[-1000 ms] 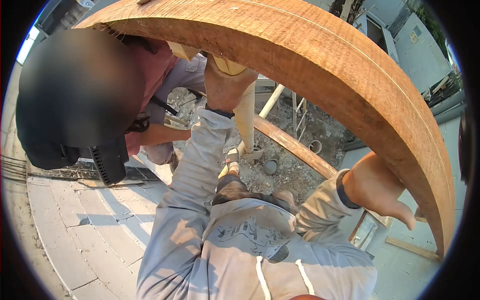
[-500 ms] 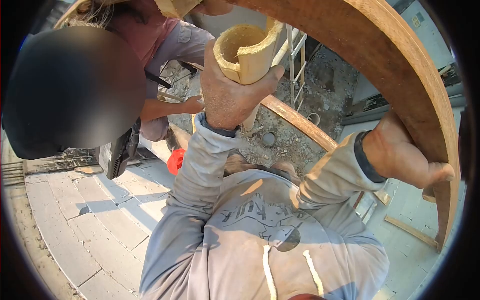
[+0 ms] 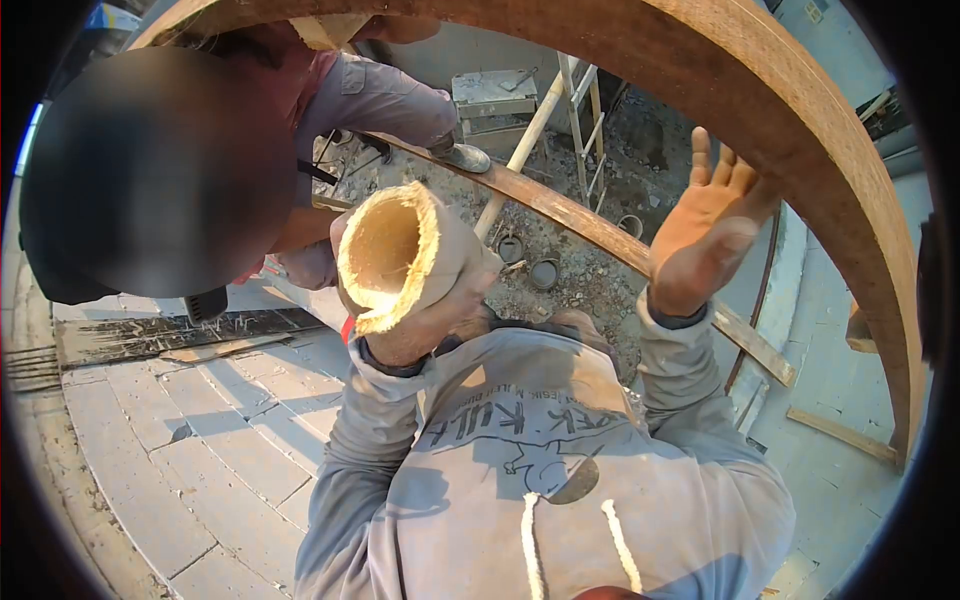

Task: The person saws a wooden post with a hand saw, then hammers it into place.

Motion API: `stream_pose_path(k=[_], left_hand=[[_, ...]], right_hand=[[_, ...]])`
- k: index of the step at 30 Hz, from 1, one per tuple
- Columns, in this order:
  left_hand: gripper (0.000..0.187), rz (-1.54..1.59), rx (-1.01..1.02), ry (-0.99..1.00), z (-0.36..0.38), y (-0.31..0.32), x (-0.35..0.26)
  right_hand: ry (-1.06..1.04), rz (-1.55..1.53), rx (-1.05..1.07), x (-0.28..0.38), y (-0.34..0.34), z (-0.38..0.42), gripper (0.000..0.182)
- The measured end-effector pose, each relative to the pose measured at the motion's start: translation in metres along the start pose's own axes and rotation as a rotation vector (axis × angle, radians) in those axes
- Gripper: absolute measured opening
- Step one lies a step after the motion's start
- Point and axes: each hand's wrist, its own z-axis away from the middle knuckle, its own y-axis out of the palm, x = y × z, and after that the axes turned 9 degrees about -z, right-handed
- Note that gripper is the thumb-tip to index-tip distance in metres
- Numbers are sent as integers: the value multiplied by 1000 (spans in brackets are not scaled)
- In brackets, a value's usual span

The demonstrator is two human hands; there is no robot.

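My left hand (image 3: 455, 300) is wrapped around a pale yellow bamboo tube (image 3: 425, 235), whose rough, hollow end tilts up toward me. The rest of the tube is hidden behind the hand. On the right, my right hand (image 3: 708, 235) is raised with its palm showing and its fingers spread. Some of its fingers overlap the inner face of a large curved wooden beam (image 3: 800, 150), which arcs over the top and down the right side.
At the left, close to the tube, is a co-worker in a dark cap (image 3: 90, 190), one boot (image 3: 466, 158) on a narrow plank (image 3: 580, 225). A ladder (image 3: 583, 130) and buckets (image 3: 544, 274) stand on the rubble floor below. Pale blocks (image 3: 220, 460) form a curved surface at left.
My left hand has come down and left with the bamboo tube, tipping its end toward me. My right hand has let go of the beam's lower part, moved up and left, and opened.
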Motion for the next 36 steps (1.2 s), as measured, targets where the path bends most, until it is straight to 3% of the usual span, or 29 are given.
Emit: stream_pose_path(k=[1, 3, 4, 5, 6, 7, 8, 10, 12, 14, 15, 17, 18, 21, 24, 26, 28, 30, 32, 33, 36], left_hand=[[64, -22, 54, -93, -1, 9, -12], [70, 107, 161, -286, -8, 34, -20], [77, -79, 22, 140, -28, 42, -26], [86, -33, 55, 172, -35, 48, -22], [95, 13, 92, 205, -39, 52, -18], [93, 169, 87, 146, -42, 59, -17], [90, 332, 81, 85, -43, 66, -17], [87, 447, 102, 44, -49, 69, -24], [83, 211, 52, 199, -55, 66, -28], [76, 343, -19, 93, -60, 68, -39], [75, 375, 30, 44, -67, 65, -44], [75, 400, 62, 7, -74, 63, -46], [73, 390, -14, 79, -72, 68, -43], [73, 361, -56, 147, -69, 69, -44], [75, 306, -67, 246, -78, 68, -46], [75, 468, -40, 125, -80, 59, -64], [62, 595, 72, 26, -85, 51, -73], [73, 451, -9, 104, -84, 54, -54], [73, 394, -31, 152, -78, 59, -40], [72, 346, -46, 202, -78, 62, -38], [71, 404, -46, 132, -82, 71, -41]], right_hand=[[212, -119, 309, -7, -7, 29, 109], [561, -117, 540, -18, -3, 80, 118], [637, -13, 590, -10, 9, 81, 104], [645, -12, 587, -9, 15, 82, 104], [759, -208, 466, -13, 20, 82, 97], [861, -401, 337, -19, 22, 80, 90], [661, -263, 458, -32, 18, 80, 79], [504, -154, 424, -27, 24, 72, 72], [558, -216, 375, -37, 28, 67, 64], [322, -173, 453, -29, 34, 50, 61], [92, 68, 521, -20, 40, 36, 62], [282, -118, 501, -24, 44, 32, 75], [361, -218, 472, -28, 46, 34, 80], [379, -129, 478, -25, 38, 39, 88], [290, -89, 482, -9, 46, 26, 88], [263, -115, 451, -3, 55, 19, 85], [210, -87, 548, -3, 57, 14, 83], [203, -139, 536, -10, 59, 19, 83], [283, -21, 507, -21, 50, 33, 80], [203, -2, 510, -29, 47, 35, 77], [254, 67, 530, -29, 40, 33, 72]])
